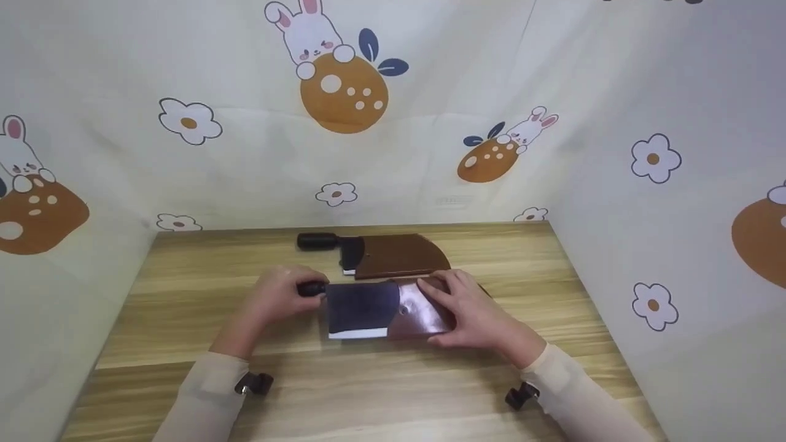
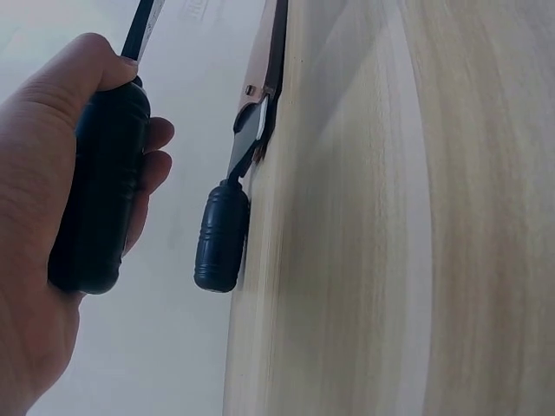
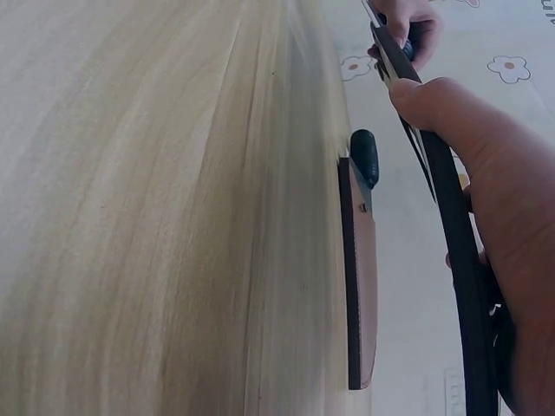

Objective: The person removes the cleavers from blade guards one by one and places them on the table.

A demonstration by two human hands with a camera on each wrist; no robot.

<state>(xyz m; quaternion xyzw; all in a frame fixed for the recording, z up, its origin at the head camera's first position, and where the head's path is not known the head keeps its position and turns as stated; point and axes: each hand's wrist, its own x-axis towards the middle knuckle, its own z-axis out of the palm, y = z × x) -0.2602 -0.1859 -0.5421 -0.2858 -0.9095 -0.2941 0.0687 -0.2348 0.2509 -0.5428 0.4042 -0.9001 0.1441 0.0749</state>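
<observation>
My left hand (image 1: 285,294) grips the black ridged handle (image 2: 102,195) of a cleaver whose dark blade (image 1: 362,307) has a bright cutting edge facing me. A brown leather sheath (image 1: 414,316) with a snap stud covers the far part of that blade, while the part near the handle is bare. My right hand (image 1: 473,313) holds the sheath at its right end, thumb at the near edge and fingers across the face and far edge. Behind lies a second cleaver, its black handle (image 1: 317,241) pointing left and its blade mostly inside a brown sheath (image 1: 402,255).
Both cleavers are over a wood-grain table (image 1: 368,393). Pale cloth walls (image 1: 245,166) printed with rabbits and flowers rise at the back and both sides. A black clip-like piece (image 1: 255,384) sits at each sleeve cuff.
</observation>
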